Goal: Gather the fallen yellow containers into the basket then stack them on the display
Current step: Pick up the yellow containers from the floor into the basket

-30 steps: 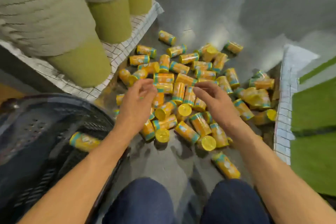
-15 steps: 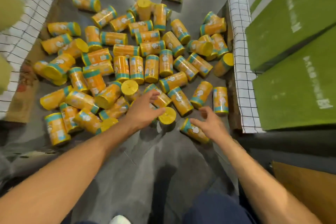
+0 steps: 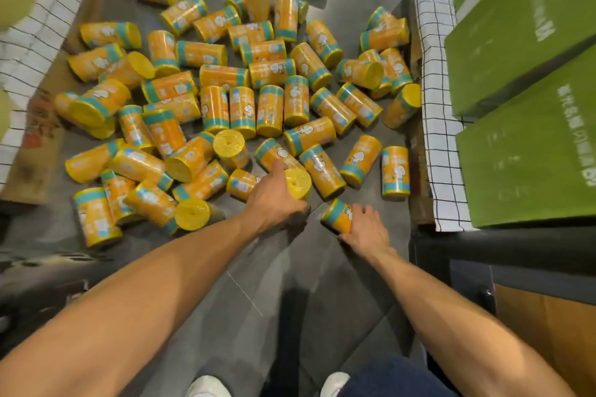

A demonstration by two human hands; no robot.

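Head view: left hand (image 3: pixel 274 200) wraps round a yellow container (image 3: pixel 298 183) at frame centre (cap end up). Right hand (image 3: pixel 367 230) grips a second container (image 3: pixel 335 215) lying just right of it on the grey floor (image 3: pixel 258 271). The loose pile (image 3: pixel 245 87) fills the upper frame.

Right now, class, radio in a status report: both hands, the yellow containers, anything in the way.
Left hand grips one container; right hand grips second container. Pile lies on floor; basket out of view. Nothing blocks either hand.
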